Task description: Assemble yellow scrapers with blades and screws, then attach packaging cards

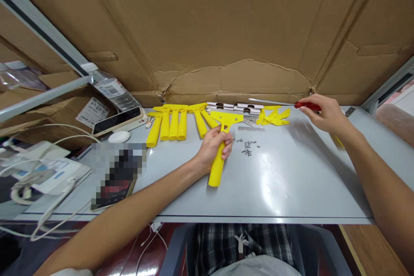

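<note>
Left hand (pixel 213 148): fingers wrapped around the grip of a yellow scraper (pixel 217 173), whose wide head points to the far side.
Yellow scraper: at the middle of the grey table (pixel 291 189), its grip slanting toward the near edge.
Right hand (pixel 328 114): closed around the red handle of a screwdriver (pixel 308 106), the shaft pointing left, well apart from the left hand.
Screws (pixel 248 148): a loose scatter just right of the left hand.
Blade (pixel 251 129): flat on the table, on the far side of the screws.
Yellow plates (pixel 274 117): a small heap far right of the scraper.
Other scrapers (pixel 174 125): a row on the far left.
Bottle (pixel 113 88): tilted, at the far left.
</note>
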A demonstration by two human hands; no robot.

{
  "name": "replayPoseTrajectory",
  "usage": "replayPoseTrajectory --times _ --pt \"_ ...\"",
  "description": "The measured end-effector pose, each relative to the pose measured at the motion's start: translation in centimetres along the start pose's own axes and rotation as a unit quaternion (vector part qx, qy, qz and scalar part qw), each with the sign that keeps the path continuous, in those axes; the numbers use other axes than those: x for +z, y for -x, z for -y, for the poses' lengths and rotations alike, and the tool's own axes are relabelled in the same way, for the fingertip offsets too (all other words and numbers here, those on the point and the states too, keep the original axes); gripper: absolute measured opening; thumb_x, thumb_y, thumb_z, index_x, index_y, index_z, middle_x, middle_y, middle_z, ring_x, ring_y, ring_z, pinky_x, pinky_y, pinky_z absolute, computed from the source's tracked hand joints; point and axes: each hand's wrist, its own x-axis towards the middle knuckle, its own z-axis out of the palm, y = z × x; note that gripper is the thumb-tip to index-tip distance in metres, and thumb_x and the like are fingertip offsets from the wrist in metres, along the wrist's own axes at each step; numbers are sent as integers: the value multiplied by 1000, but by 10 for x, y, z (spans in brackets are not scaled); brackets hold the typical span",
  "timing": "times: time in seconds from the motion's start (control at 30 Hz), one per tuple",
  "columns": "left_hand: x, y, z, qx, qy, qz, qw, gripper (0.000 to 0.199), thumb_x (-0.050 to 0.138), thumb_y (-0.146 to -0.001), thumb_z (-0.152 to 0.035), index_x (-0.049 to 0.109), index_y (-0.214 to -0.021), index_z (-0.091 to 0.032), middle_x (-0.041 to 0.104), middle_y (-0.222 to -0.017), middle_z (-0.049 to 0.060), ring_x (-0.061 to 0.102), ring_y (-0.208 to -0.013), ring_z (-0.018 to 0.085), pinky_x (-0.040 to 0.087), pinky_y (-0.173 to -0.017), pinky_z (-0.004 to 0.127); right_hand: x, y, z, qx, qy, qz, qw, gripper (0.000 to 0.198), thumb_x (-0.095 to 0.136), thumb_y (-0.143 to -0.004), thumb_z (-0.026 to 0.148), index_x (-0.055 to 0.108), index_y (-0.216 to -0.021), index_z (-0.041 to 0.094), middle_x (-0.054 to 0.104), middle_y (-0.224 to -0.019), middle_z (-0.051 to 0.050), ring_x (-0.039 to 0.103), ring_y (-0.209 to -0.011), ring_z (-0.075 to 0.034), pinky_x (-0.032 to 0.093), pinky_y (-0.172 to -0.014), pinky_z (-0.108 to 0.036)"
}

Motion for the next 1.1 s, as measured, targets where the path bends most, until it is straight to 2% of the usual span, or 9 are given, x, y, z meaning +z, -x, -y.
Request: replayPoseTrajectory --times 0.2,0.5,1.1 --pt "-5 -4 3 20 4 -21 1000 29 73 -70 -26 44 -67 -21 47 -53 -7 39 -38 4 31 -35 17 -7 4 20 14 -48 -43 998 27 70 -88 45 79 -101 23 76 -98 -6 68 -80 -19 56 -71 -34" --pt "-3 -4 5 8 -6 -20 1000 29 72 -71 -26 44 -66 -21 47 -53 -7 39 -38 4 30 -35 17 -4 9 35 -5 -81 5 997 24 74 -83 42 80 -99 25 77 -96 -4 70 -80 -18 60 -73 -34" --pt "-3 -4 8 9 -19 -16 1000 25 71 -71 -25 46 -68 -20 48 -55 -7 40 -38 5 31 -34 18 2 8 41 -34 -82 19 996 18 72 -85 37 78 -98 26 76 -93 -1 70 -77 -16 58 -68 -32"
